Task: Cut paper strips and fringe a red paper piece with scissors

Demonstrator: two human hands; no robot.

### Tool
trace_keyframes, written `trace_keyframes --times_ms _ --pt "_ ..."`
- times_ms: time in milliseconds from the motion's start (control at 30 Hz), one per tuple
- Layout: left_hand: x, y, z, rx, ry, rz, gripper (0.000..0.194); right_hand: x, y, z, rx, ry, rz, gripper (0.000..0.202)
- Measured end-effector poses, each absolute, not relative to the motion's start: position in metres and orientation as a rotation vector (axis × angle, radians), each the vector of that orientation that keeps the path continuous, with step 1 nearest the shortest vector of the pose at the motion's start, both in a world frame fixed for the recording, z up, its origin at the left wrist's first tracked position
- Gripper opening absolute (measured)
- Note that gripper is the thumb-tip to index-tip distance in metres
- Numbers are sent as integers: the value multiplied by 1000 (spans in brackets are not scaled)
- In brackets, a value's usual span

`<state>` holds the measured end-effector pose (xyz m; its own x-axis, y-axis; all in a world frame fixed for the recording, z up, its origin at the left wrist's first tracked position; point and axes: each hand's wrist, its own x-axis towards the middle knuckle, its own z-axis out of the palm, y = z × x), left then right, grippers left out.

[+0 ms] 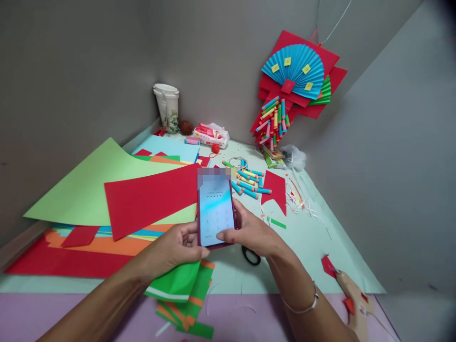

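Held upright over the table is a smartphone point(215, 209) in a dark red case, its lit screen showing a number keypad. My left hand point(178, 244) grips its lower left side, thumb along the bottom edge. My right hand point(251, 230) is wrapped round the right side, with the thumb over the lower part of the screen. Green paper point(178, 282) lies just below my left hand. Behind my right hand shows the black handle point(251, 255) of what looks like scissors. A red paper sheet point(153, 199) reaches to the phone's left edge.
Coloured paper sheets point(89, 190) are stacked on the left. Several rolled paper tubes point(249, 183) lie behind the phone. A glue gun point(352, 299) rests at the front right. White cups point(166, 107) and a tissue pack point(212, 135) stand at the back; a paper fan decoration point(295, 71) hangs there.
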<state>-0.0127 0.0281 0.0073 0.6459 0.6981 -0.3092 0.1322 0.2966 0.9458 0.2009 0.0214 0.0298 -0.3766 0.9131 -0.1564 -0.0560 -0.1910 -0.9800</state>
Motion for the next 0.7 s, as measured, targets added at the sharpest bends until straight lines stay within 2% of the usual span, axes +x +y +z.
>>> trace_keyframes --times_ms 367,500,700 --pt "-11 31 1 1171 702 481 54 212 23 40 -918 -1231 1806 67" --pt "-9 31 -1 1140 654 484 47 215 25 41 -918 -1250 1777 62" --pt "-8 29 5 1131 652 472 47 214 24 44 -882 -1231 1773 58"
